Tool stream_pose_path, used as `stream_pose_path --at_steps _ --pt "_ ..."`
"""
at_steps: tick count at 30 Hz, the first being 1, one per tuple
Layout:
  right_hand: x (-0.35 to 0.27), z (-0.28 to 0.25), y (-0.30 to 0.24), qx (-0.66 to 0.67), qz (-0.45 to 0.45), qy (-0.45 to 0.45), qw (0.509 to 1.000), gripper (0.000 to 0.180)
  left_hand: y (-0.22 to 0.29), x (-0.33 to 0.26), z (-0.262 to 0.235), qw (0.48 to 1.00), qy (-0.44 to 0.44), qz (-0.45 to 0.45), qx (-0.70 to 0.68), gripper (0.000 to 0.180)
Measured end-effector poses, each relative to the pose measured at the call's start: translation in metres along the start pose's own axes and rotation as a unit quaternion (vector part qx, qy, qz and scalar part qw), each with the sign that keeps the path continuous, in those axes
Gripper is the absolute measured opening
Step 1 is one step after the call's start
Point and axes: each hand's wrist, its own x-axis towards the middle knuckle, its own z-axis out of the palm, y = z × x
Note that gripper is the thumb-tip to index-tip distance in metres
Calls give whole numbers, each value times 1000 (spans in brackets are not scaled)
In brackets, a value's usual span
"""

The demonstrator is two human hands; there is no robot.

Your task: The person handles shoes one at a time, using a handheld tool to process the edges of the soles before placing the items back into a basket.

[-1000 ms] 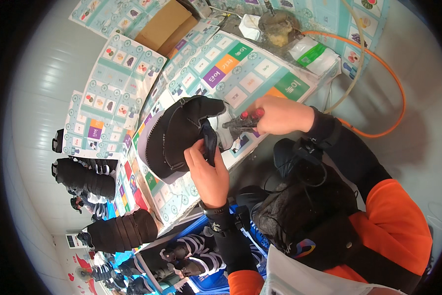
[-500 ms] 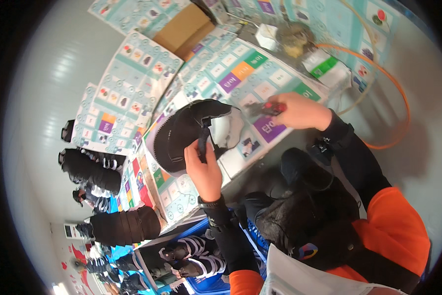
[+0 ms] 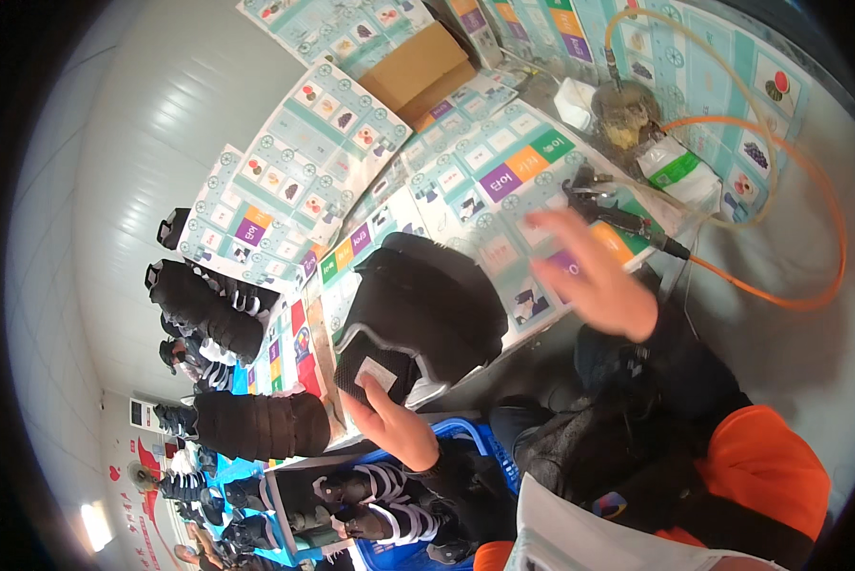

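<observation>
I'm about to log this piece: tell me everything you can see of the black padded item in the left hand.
The black padded item looks like soft fabric with a grey trimmed edge and a mesh inner face bearing a small white tag. It lies tilted over the near edge of the worktable. The left hand grips its lower end; the right hand is off it.

Quick count of what's in view: two hands, a left hand (image 3: 394, 423) and a right hand (image 3: 594, 276). One black shoe upper (image 3: 427, 314) on the worktable. One black hand tool (image 3: 599, 195) with one orange hose (image 3: 808, 209) and one pale clear hose (image 3: 732, 86) near it. One brown cardboard box (image 3: 418, 68) at the far end. One white packet with a green label (image 3: 679, 171). One grimy round pot (image 3: 627, 109). Then the black boots along the left side: one big stack (image 3: 208, 305) up top, another (image 3: 256, 425) lower down, too bunched to count singly. One blue crate (image 3: 465, 438).
</observation>
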Motion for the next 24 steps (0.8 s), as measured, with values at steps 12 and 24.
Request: stream_pose_path --at_steps 12,24 --pt "-27 64 -20 15 42 126 991 28 -6 -32 6 996 22 -77 -51 44" --pt "-18 66 9 163 82 79 980 35 -18 -31 -28 987 -37 -97 -126 51"
